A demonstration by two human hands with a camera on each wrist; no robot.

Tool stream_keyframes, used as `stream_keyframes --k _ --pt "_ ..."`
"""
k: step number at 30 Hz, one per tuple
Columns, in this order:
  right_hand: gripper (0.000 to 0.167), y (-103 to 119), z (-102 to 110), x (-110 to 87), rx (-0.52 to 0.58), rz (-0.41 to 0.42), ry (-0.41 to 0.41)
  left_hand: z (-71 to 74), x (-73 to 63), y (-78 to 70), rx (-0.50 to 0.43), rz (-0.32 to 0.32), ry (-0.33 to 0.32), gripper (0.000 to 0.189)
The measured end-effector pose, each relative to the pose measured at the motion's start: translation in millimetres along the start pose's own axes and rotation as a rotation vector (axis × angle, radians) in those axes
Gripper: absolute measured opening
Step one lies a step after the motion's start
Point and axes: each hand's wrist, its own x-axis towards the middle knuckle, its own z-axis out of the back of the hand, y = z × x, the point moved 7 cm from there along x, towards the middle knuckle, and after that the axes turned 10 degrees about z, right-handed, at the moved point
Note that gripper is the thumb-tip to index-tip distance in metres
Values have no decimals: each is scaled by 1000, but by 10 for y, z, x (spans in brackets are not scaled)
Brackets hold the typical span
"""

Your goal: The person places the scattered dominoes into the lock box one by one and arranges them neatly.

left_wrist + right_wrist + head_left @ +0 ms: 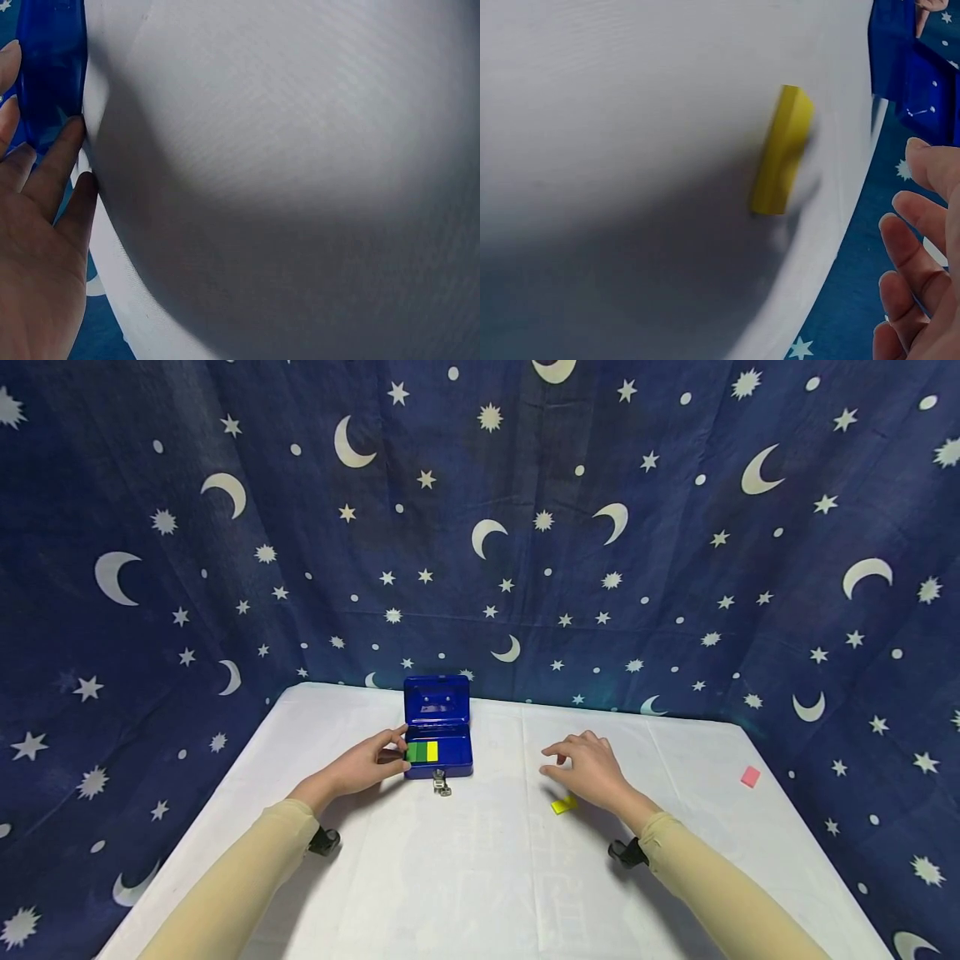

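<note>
A blue metal cash box (pixel 457 750) stands on the table with its lid raised. Side by side in its left part lie green and yellow blocks (pixel 422 752). My left hand (pixel 365 764) is at the box's left side, its fingertips touching the wall; in the left wrist view, extended fingers (pixel 64 150) rest against the blue metal. Right of the box, my right hand (pixel 588 770) hovers over the table with fingers loosely bent and nothing in them. Beneath it lies a yellow block (pixel 564 805), seen whole in the right wrist view and apart from the fingers.
A pink block (pixel 750 777) lies near the right edge of the white-covered table (pixel 465 893). From the box's front hangs a metal latch with what look like keys (pixel 441 785). A dark blue curtain with moons and stars (pixel 480 585) surrounds the table's back and sides.
</note>
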Motion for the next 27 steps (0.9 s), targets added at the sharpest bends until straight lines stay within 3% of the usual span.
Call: stream_keyframes --k 16,27 --pt "36 -43 -130 -209 -54 -19 68 -9 7 5 -2 -2 4 30" --pt "37 -67 -166 -278 -66 -9 72 -6 5 15 -10 -2 5 31"
